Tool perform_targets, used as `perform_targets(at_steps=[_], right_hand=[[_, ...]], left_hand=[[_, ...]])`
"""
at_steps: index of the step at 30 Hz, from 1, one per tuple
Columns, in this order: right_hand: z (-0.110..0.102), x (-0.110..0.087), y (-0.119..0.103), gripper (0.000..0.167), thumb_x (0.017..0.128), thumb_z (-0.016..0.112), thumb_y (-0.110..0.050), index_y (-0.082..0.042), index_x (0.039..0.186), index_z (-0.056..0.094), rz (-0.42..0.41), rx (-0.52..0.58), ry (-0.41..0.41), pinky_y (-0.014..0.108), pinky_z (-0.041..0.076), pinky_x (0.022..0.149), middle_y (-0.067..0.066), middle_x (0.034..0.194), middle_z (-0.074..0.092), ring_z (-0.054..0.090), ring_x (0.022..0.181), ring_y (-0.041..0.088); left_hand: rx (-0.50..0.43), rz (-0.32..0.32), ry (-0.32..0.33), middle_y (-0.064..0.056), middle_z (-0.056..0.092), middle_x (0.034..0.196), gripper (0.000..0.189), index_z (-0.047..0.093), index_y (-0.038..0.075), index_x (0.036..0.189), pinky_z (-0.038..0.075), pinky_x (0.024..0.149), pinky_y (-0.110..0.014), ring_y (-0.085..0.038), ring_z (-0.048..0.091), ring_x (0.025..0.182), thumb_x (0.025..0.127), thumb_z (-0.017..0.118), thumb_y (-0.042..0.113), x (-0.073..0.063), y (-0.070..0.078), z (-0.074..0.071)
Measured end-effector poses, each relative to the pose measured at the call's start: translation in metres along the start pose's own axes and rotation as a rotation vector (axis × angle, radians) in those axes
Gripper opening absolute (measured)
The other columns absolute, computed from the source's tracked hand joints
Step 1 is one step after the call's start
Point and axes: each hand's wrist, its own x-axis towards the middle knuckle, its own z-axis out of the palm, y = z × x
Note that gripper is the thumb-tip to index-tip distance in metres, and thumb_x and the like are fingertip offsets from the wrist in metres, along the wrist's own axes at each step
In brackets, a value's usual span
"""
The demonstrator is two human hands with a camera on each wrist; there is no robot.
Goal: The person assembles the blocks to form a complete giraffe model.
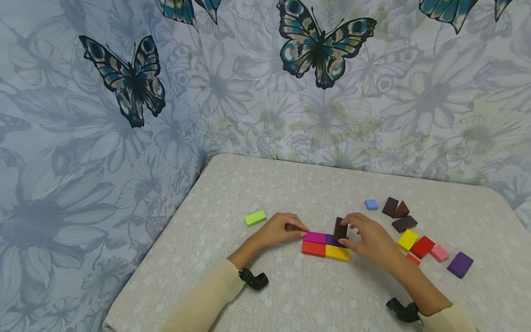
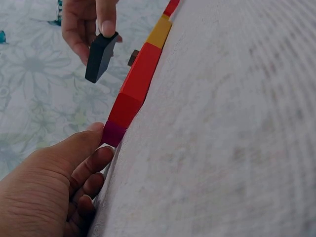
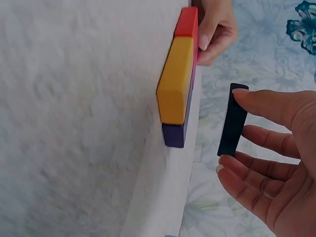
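My right hand [image 1: 371, 240] pinches a dark brown rectangular block [image 1: 340, 228] between thumb and fingers, holding it raised and on end over the purple block [image 1: 332, 240]. In the right wrist view the brown block [image 3: 233, 121] hangs apart from the blocks on the table. My left hand [image 1: 282, 229] has its thumb and index finger at the left end of the magenta block [image 1: 314, 237]; its other fingers are curled. Magenta and purple form the far row, with a red block [image 1: 313, 249] and a yellow-orange block [image 1: 337, 252] against them in the near row.
A lime green block [image 1: 255, 218] lies beyond my left hand. To the right lie a blue block [image 1: 371, 204], several brown pieces [image 1: 404, 224], a yellow block [image 1: 408, 240], red blocks [image 1: 422, 247], a pink block [image 1: 439, 253] and another purple block [image 1: 460, 264]. Walls border the cloth-covered table [image 1: 274, 184].
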Motion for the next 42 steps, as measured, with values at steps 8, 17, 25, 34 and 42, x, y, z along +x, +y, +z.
perform_targets(at_steps=[8,17,25,34,42], right_hand=[[0.008,-0.017,-0.019,0.042,0.080,0.089,-0.022,-0.011,0.114,0.067,-0.020,-0.017,0.010,0.045,0.057,0.083,0.011,0.125,0.065,0.067,0.105,0.030],[0.016,-0.036,-0.043,0.045,0.076,0.091,-0.024,-0.013,0.114,0.070,-0.036,-0.045,0.017,0.045,0.056,0.088,0.008,0.126,0.065,0.066,0.111,0.028],[0.026,-0.044,-0.063,0.043,0.077,0.090,-0.027,-0.014,0.113,0.070,-0.112,-0.035,-0.013,0.043,0.056,0.088,0.008,0.125,0.065,0.067,0.108,0.025],[0.033,-0.045,-0.075,0.045,0.082,0.086,-0.033,-0.014,0.119,0.069,-0.131,-0.058,-0.174,0.039,0.057,0.085,0.005,0.124,0.065,0.066,0.105,0.020],[0.040,-0.041,-0.077,0.042,0.081,0.086,-0.036,-0.011,0.114,0.075,-0.185,-0.109,-0.253,0.041,0.057,0.086,0.008,0.119,0.067,0.066,0.104,0.022]], left_hand=[[0.013,0.000,-0.007,0.011,0.072,0.095,0.015,0.081,0.016,0.106,0.044,0.068,-0.023,-0.006,0.054,0.078,0.091,0.078,0.017,0.001,-0.002,0.000],[0.011,0.011,-0.009,0.011,0.073,0.095,0.016,0.081,0.016,0.106,0.045,0.068,-0.023,-0.005,0.054,0.078,0.091,0.079,0.018,0.002,-0.004,0.003],[0.013,0.016,0.001,0.011,0.073,0.094,0.015,0.082,0.016,0.106,0.044,0.068,-0.023,-0.005,0.056,0.078,0.091,0.079,0.017,0.002,-0.004,0.001],[0.009,0.030,0.003,0.010,0.072,0.094,0.016,0.081,0.016,0.106,0.045,0.067,-0.023,-0.005,0.056,0.078,0.091,0.079,0.019,0.002,-0.005,0.002],[0.007,0.029,-0.003,0.009,0.073,0.094,0.016,0.081,0.015,0.107,0.045,0.068,-0.022,-0.005,0.056,0.078,0.092,0.078,0.018,0.002,-0.004,-0.001]])
